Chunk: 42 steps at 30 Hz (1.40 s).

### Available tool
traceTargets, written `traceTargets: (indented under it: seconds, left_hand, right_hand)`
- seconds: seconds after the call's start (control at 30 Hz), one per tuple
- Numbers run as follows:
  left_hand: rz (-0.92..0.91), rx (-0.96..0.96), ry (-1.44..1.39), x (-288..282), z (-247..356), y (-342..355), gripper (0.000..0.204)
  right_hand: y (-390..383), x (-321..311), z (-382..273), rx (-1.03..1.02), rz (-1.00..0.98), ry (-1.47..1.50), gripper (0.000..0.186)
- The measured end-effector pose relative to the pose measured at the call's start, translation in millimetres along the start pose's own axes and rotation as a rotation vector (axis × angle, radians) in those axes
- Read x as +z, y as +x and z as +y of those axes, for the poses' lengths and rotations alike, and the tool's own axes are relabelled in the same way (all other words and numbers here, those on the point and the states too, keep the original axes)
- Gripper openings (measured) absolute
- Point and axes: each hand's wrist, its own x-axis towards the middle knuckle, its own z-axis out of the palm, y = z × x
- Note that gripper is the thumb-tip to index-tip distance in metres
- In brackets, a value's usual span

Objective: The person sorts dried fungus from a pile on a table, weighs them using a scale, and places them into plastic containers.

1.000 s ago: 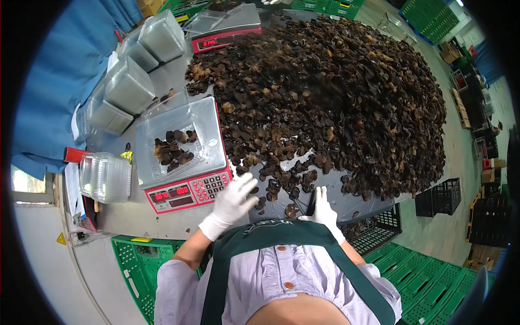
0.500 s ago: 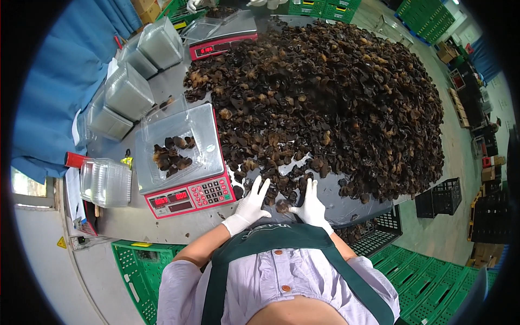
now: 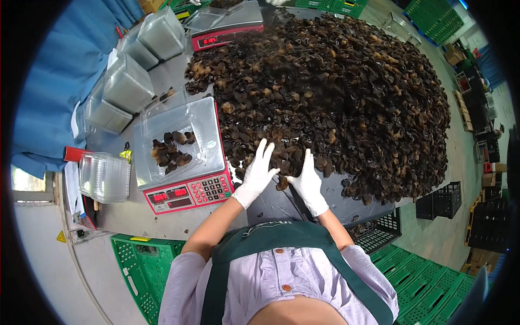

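Observation:
Both my hands, in white gloves, rest at the near edge of a large heap of dark brown wood ear mushrooms [image 3: 346,103]. My left hand [image 3: 258,173] has its fingers stretched toward the heap and its thumb apart. Facing it, my right hand [image 3: 309,184] is spread the same way, with a few mushroom pieces between the two. To the left, a red and silver weighing scale [image 3: 184,197] carries a clear plastic box [image 3: 203,142] with some mushroom pieces [image 3: 172,154] inside.
Stacks of clear plastic boxes [image 3: 127,86] stand at the left, with more boxes [image 3: 105,177] nearer me. A second scale [image 3: 225,38] sits at the back, near another person's gloved hand. Green crates [image 3: 143,271] and a black crate [image 3: 384,230] stand below the table edge [image 3: 162,230].
Both my hands have moved forward, away from my body, pushing loose mushroom pieces toward the heap. More bare table shows in front of me.

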Motion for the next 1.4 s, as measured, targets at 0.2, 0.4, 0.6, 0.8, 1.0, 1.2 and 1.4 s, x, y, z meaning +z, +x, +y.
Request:
traceTargets:
  seconds: [0.2,0.4,0.6,0.8,1.0,1.2,1.4]
  left_hand:
    - [0.015,0.0,0.341,-30,19,34,0.09]
    - [0.028,0.026,0.598,-28,4,49,0.095]
    - [0.131,-0.036,0.51,-18,2,45,0.083]
    - [0.083,0.008,0.504,-11,4,47,0.103]
    - [0.019,0.102,0.495,7,5,39,0.089]
    - [0.113,0.476,0.231,29,10,8,0.06]
    - [0.108,0.665,0.254,33,8,-36,0.031]
  right_hand:
    - [37,-20,-5,-0.004,0.027,-0.154,0.122]
    - [70,-61,-24,-0.06,-0.003,-0.183,0.107]
    - [122,-133,-88,-0.291,0.575,0.332,0.043]
    - [134,-70,-35,-0.39,0.355,-0.079,0.05]
    - [92,-18,-9,-0.202,0.023,-0.212,0.063]
    - [29,-13,9,-0.302,0.114,-0.056,0.04]
    - [-37,-15,23,-0.356,0.172,0.119,0.028]
